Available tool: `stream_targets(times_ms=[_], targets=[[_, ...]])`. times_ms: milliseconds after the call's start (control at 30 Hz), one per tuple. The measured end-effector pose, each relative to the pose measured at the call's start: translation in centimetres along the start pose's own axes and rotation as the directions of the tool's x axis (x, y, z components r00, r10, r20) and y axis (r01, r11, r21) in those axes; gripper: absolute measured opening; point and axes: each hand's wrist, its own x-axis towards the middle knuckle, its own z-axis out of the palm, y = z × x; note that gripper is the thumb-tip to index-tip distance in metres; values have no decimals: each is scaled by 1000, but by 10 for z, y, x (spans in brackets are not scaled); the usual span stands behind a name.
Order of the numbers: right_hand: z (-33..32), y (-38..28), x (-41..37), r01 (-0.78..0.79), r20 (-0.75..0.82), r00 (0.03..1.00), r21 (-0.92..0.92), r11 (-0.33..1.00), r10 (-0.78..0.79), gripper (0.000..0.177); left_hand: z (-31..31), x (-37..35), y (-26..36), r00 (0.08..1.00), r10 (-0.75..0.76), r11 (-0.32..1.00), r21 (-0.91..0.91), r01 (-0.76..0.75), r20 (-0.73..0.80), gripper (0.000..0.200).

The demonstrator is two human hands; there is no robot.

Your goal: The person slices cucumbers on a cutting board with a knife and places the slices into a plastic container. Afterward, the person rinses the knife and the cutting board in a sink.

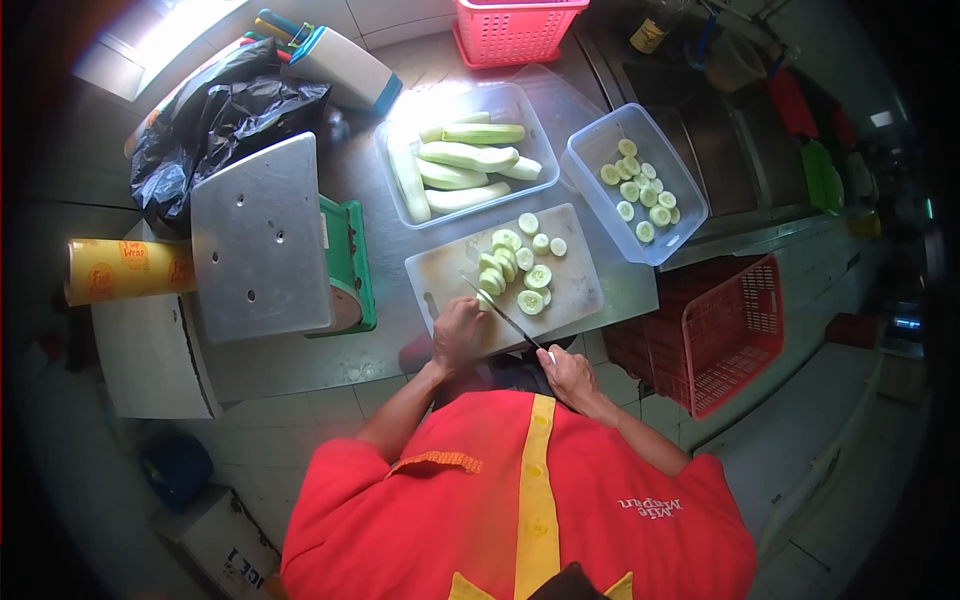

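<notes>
On the white cutting board (pixel 575 280) lie several round cucumber slices (pixel 538 275) and a row of overlapping ones. My right hand (pixel 570 378) is closed round the handle of a knife (pixel 515 326), whose blade points up and left across the board. At the board's lower left, my left hand (pixel 460 328) has its fingers curled on a pale cucumber piece (pixel 484 299) beside the blade; most of the piece is hidden. Behind the board, a clear tub (pixel 549 168) holds several whole peeled cucumbers (pixel 467 156). Cut slices lie in another tub (pixel 672 143) at the right.
A green scale (pixel 358 265) with a metal plate (pixel 262 240) stands left, near a film roll (pixel 130 271) and black bag (pixel 225 115). Behind are a knife holder (pixel 345 68) and pink basket (pixel 512 32). A red crate (pixel 735 335) sits low at the right.
</notes>
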Motion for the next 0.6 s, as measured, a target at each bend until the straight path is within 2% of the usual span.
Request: stream_targets(times_ms=[233, 600], targets=[[-7, -13, 0, -64, 76, 995, -11, 998, 65, 50, -1, 1, 1, 1000, 9, 1000, 6, -9, -15, 25], [19, -4, 28, -27, 82, 996, -24, 999, 29, 53, 4, -3, -10, 999, 31, 999, -19, -32, -39, 24]])
